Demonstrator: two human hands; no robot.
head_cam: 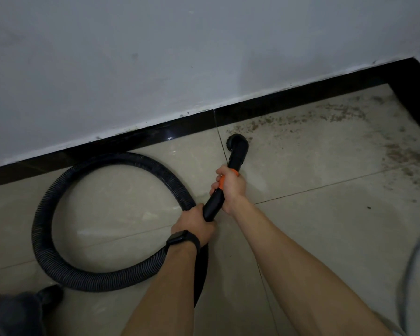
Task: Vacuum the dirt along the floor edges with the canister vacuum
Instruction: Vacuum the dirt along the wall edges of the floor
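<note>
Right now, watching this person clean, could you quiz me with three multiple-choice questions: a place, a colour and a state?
1. Most of the dirt lies where from the nozzle? A. to its right, along the baseboard B. far to its left C. on top of it
2. The collar on the wand is: A. green B. orange C. white
3. The hose is: A. stretched straight B. hung up C. looped on the floor
Answers: A, brown specks spread right of the nozzle; B, orange shows beside the right hand; C, it curls round left of the left hand.
</note>
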